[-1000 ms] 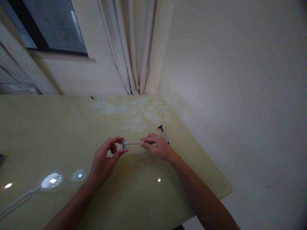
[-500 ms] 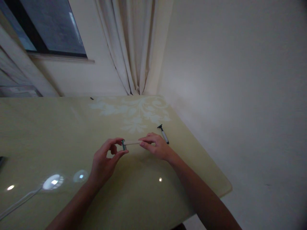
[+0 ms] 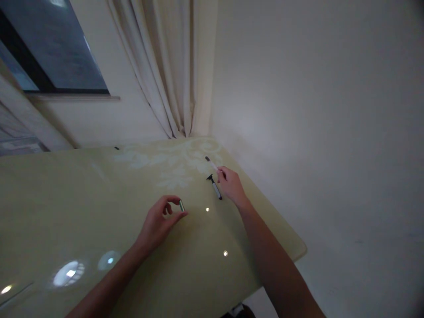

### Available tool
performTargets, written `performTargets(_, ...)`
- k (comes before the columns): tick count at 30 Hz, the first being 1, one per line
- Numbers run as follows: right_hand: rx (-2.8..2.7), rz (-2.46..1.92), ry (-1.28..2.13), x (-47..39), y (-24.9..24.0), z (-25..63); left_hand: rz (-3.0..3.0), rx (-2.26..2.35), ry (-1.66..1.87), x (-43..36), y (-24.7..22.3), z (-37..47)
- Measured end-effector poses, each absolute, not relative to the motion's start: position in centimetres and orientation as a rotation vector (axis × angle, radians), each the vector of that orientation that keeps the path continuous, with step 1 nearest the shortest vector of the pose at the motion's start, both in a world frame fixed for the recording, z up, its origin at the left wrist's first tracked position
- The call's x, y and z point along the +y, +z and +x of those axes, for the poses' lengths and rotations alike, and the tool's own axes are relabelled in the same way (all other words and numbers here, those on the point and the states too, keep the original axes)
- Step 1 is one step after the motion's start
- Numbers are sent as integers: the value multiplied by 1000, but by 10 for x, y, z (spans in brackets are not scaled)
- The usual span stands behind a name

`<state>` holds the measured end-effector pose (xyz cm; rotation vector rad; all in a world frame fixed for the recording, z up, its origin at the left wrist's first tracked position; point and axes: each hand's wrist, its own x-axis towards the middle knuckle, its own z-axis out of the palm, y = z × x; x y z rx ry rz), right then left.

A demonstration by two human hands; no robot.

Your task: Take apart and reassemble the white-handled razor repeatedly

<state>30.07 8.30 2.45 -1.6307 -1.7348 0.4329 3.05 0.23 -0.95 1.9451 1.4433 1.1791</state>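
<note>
My left hand [image 3: 159, 225] pinches a small green, bright-edged bar [image 3: 181, 206] upright between thumb and fingertips, above the table; its exact kind is too small to make out. Farther right, my right hand [image 3: 231, 183] is closed on the pale handle of a toothbrush [image 3: 212, 163], whose dark head points away to the upper left. Just left of that hand, a razor [image 3: 215, 187] with a black head and grey handle lies on the table.
The glossy yellow-green table [image 3: 99, 198] reflects several lights. A small dark object [image 3: 116, 148] lies near its far edge. Beyond stand a curtain [image 3: 165, 66] and a window [image 3: 69, 44]; a plain wall [image 3: 314, 110] runs along the right side.
The toothbrush in my right hand has moved away from the green bar, up and right past the razor. My left hand still holds the bar, slightly turned. The view has shifted a little.
</note>
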Motion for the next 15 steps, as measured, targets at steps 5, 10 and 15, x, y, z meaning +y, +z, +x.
performTargets(5,-1729,-2082,277,86,18,320,2124,1512,788,42,-13,80)
performTargets(10,-1672,-2207,270,86,9,320,2096,1720,723,76,-17,110)
performTargets(15,-1664,-2247,286,85,7,319,2113,1805,690,87,-21,109)
